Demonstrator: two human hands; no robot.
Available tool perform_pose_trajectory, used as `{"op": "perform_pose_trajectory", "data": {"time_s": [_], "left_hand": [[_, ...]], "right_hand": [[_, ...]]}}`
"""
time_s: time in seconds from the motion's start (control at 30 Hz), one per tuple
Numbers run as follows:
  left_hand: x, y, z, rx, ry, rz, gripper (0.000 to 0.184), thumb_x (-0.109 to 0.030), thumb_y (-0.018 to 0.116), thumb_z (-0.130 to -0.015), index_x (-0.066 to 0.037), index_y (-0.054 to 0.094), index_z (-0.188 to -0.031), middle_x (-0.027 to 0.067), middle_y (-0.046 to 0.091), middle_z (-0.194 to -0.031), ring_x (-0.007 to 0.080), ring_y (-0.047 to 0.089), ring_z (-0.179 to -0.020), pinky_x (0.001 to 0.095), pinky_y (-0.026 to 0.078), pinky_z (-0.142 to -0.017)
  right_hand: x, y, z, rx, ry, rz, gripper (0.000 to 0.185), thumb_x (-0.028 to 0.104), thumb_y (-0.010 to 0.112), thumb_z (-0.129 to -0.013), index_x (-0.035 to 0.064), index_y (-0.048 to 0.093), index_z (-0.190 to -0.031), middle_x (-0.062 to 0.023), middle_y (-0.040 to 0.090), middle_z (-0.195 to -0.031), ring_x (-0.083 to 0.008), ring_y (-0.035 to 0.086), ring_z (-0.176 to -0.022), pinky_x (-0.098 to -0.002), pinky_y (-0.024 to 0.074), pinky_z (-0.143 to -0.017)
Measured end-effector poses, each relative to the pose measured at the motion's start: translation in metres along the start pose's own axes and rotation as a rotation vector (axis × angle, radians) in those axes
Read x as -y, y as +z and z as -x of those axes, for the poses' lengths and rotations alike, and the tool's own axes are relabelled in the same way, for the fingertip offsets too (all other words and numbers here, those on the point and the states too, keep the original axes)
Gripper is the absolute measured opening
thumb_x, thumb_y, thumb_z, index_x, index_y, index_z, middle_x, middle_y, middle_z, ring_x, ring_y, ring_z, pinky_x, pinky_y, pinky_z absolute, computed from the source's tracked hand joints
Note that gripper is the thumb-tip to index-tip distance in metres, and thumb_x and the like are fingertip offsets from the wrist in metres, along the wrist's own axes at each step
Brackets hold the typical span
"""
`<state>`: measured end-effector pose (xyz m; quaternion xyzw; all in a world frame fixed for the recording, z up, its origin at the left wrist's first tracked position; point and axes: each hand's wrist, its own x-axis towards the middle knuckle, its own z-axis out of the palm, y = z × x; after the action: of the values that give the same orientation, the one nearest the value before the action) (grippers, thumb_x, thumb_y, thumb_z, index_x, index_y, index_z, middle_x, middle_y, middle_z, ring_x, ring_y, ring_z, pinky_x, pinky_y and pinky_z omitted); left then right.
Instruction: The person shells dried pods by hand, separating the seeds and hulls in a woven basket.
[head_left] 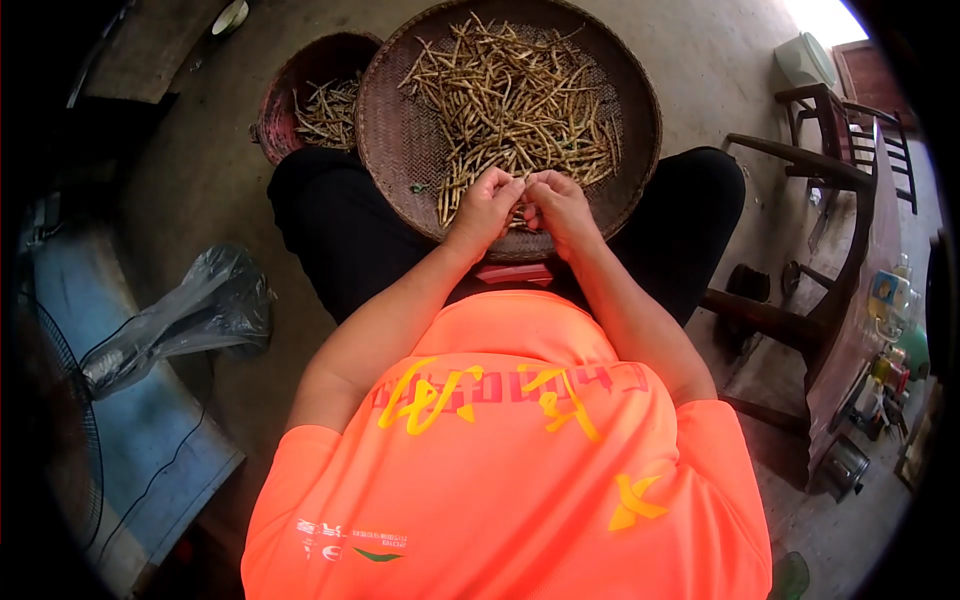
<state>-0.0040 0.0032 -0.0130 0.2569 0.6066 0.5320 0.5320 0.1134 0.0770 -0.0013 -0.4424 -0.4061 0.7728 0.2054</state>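
Long dried bean pods [500, 95] lie heaped in a round woven basket tray [395, 150] between my knees. Over the tray's near side, my left hand [487, 208] and my right hand [560, 208] meet fingertip to fingertip. Both are closed in a pinch on what looks like a bean pod, mostly hidden by the fingers. More pods fill the bottom of a reddish basket [283, 105] to the left of the tray. A small green scrap [418, 187] lies on the tray's left side.
On the left, a clear plastic bag [215, 305] rests by a blue board [90, 285] and a fan [75, 420]. Wooden chairs [800, 155] and a table with bottles [888, 290] stand at right. A pale bucket [805, 60] sits far right.
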Motion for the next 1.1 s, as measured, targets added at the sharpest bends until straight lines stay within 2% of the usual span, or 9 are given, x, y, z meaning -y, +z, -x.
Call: {"op": "perform_pose_trajectory", "data": {"time_s": [0.03,0.37,0.57,0.63,0.73,0.87,0.97,1.03,1.1], "left_hand": [[-0.004,0.001,0.001,0.014,-0.039,0.081,0.018,-0.025,0.056,-0.093,-0.01,0.05,-0.087,-0.0043,0.046,-0.061,0.0026,0.036,-0.043,0.0191,0.027,-0.036],[-0.007,-0.003,0.0,0.001,-0.143,0.213,0.021,-0.028,0.051,-0.096,-0.012,0.049,-0.083,-0.0048,0.044,-0.059,0.003,0.034,-0.042,0.0194,0.026,-0.035],[0.007,-0.004,-0.008,-0.023,0.061,-0.053,0.019,-0.026,0.048,-0.097,-0.011,0.05,-0.084,-0.0047,0.045,-0.061,0.0035,0.036,-0.045,0.0197,0.029,-0.038],[0.002,-0.005,-0.007,-0.064,0.085,-0.195,0.019,-0.019,0.048,-0.095,-0.005,0.051,-0.083,0.0,0.05,-0.062,0.0083,0.046,-0.057,0.0255,0.04,-0.053],[0.005,-0.008,-0.011,-0.019,0.094,-0.163,0.01,-0.014,0.046,-0.092,-0.009,0.051,-0.086,-0.0038,0.046,-0.063,0.0037,0.039,-0.051,0.0204,0.031,-0.043],[0.004,-0.014,-0.012,0.021,0.008,-0.146,0.008,-0.01,0.046,-0.088,-0.008,0.053,-0.086,-0.0035,0.048,-0.065,0.0039,0.04,-0.051,0.0209,0.031,-0.044],[0.01,-0.016,-0.012,-0.002,0.063,-0.291,0.01,-0.01,0.047,-0.085,-0.005,0.056,-0.086,-0.0007,0.052,-0.066,0.0068,0.045,-0.053,0.0236,0.037,-0.047],[0.01,-0.014,-0.01,-0.089,0.202,-0.512,0.012,-0.011,0.049,-0.084,-0.003,0.057,-0.087,0.0029,0.057,-0.068,0.0103,0.051,-0.056,0.0271,0.043,-0.053],[0.008,-0.013,-0.01,-0.087,0.204,-0.53,0.012,-0.011,0.05,-0.084,-0.002,0.057,-0.087,0.0041,0.058,-0.068,0.0112,0.053,-0.058,0.0279,0.044,-0.056]], "right_hand": [[0.001,0.001,0.001,0.0,-0.001,-0.001,0.01,0.013,0.055,-0.088,0.0031,0.056,-0.088,-0.0005,0.055,-0.069,-0.0073,0.051,-0.053,-0.0208,0.043,-0.047],[-0.003,0.003,0.001,0.067,-0.072,0.072,0.008,0.011,0.057,-0.089,0.0033,0.056,-0.092,-0.0007,0.057,-0.071,-0.0067,0.053,-0.055,-0.02,0.0438,-0.049],[0.006,0.002,0.004,0.084,-0.019,0.056,0.01,0.012,0.058,-0.089,0.0029,0.055,-0.092,-0.0018,0.057,-0.072,-0.0076,0.053,-0.056,-0.0201,0.0441,-0.049],[0.007,0.001,0.004,0.108,0.001,0.041,0.012,0.013,0.06,-0.088,0.0029,0.054,-0.092,-0.002,0.058,-0.073,-0.0076,0.053,-0.056,-0.0201,0.0444,-0.049],[0.007,0.001,0.002,0.105,0.018,0.047,0.016,0.015,0.062,-0.088,0.003,0.054,-0.096,-0.0024,0.058,-0.075,-0.0077,0.054,-0.057,-0.0196,0.045,-0.05],[0.003,-0.001,-0.006,0.117,-0.035,0.086,0.021,0.014,0.061,-0.089,0.0009,0.054,-0.104,-0.0027,0.059,-0.076,-0.0079,0.055,-0.06,-0.0203,0.047,-0.051],[-0.003,-0.005,-0.014,0.129,-0.071,0.184,0.02,0.01,0.06,-0.089,-0.0011,0.056,-0.105,-0.004,0.06,-0.077,-0.0081,0.057,-0.061,-0.0215,0.0484,-0.051],[-0.008,-0.009,-0.019,0.148,-0.077,0.242,0.019,0.008,0.059,-0.089,-0.0017,0.057,-0.105,-0.0048,0.061,-0.079,-0.0081,0.058,-0.061,-0.022,0.049,-0.051],[-0.01,-0.011,-0.021,0.113,-0.123,0.421,0.019,0.006,0.053,-0.088,-0.0017,0.059,-0.104,-0.0069,0.063,-0.082,-0.0094,0.06,-0.059,-0.0231,0.0496,-0.05]]}}
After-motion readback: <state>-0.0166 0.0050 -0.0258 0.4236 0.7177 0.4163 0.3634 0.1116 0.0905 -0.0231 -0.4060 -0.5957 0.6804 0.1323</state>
